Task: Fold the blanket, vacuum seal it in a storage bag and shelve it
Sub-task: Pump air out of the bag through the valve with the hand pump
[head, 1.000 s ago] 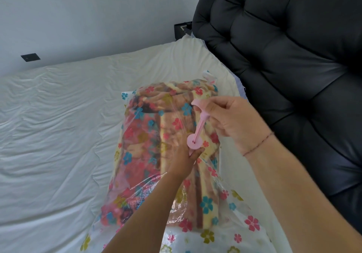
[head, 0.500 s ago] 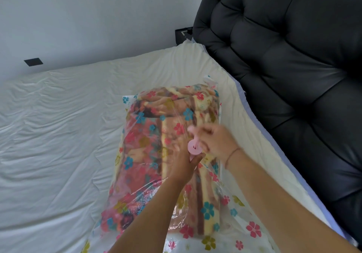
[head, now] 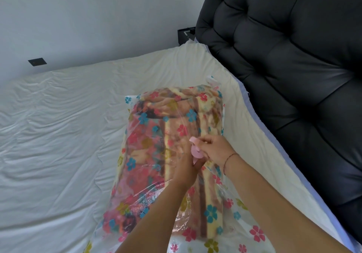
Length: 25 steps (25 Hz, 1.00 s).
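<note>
White, creased sheet (head: pixel 58 154) covered the bed, with a pale wall (head: pixel 98 17) behind it and a black tufted headboard (head: pixel 284 76) running down the right side. On the wall sat a small dark plate (head: pixel 37 61), and a dark box (head: pixel 186 35) showed in the corner beside the headboard.

On the sheet, close to the headboard side, lay the storage bag (head: pixel 244 229), clear plastic printed with pink, blue and olive flowers. The folded blanket (head: pixel 156 135) was inside it, a thick block of pink, cream and brown that filled most of the bag; the plastic lay wrinkled and loose over its near end. A small white clip (head: pixel 211 80) sat at the bag's far edge.

Both arms reached in from the bottom of the view and met over the middle of the bag at the pink valve (head: pixel 196 152). The right hand (head: pixel 213 148), with a thin thread bracelet (head: pixel 229 157) at the wrist, had its fingers curled and pinched the pink cap (head: pixel 193 140) just above the valve's round disc. The left hand (head: pixel 187 166) lay on the plastic right below the valve, its thumb against the disc's near edge; the hand was blurred and its fingers were hidden, so I could not tell whether they gripped anything
</note>
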Each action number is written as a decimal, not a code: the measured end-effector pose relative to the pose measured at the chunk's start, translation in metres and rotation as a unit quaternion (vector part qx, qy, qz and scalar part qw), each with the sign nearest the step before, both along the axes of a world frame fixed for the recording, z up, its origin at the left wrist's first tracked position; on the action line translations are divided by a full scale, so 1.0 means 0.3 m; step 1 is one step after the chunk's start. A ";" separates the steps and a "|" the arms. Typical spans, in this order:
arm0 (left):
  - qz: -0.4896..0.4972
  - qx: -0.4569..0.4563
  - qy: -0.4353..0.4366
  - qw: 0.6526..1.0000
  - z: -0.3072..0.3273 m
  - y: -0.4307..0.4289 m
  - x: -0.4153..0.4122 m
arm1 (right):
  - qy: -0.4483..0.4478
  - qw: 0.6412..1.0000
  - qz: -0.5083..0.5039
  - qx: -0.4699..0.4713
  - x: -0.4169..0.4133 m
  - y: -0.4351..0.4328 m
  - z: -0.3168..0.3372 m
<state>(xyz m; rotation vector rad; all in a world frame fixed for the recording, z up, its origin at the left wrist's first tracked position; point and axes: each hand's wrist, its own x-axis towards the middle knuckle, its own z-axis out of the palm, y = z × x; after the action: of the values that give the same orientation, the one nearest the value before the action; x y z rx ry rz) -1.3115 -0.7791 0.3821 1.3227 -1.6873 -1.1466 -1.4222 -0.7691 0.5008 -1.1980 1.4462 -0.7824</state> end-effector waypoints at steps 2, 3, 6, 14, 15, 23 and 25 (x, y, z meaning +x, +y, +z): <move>0.013 0.005 0.010 1.000 0.005 -0.022 0.005 | -0.051 0.996 -0.022 -0.075 -0.032 -0.033 0.105; 0.019 0.009 0.011 1.000 0.004 -0.033 0.008 | -0.086 0.989 -0.032 -0.117 -0.034 -0.041 0.163; 0.019 0.022 0.019 0.999 -0.003 -0.031 0.009 | -0.055 0.989 -0.029 -0.131 -0.020 -0.038 0.108; 0.022 0.025 0.031 0.999 -0.003 -0.035 0.014 | -0.108 0.980 -0.036 -0.164 -0.027 -0.040 0.161; 0.019 0.025 0.027 0.999 -0.002 -0.030 0.015 | -0.097 0.982 -0.025 -0.162 -0.029 -0.037 0.141; 0.019 0.029 0.016 0.999 0.004 -0.040 0.012 | -0.107 0.981 -0.043 -0.157 -0.037 -0.038 0.154; 0.012 0.023 0.009 1.000 -0.001 -0.030 0.012 | -0.084 0.987 -0.031 -0.134 -0.038 -0.031 0.103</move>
<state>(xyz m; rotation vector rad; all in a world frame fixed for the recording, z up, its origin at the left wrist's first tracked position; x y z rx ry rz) -1.3078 -0.7882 0.3817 1.3533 -1.6368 -1.1862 -1.4338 -0.7783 0.5318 -1.2576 1.2718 -1.1225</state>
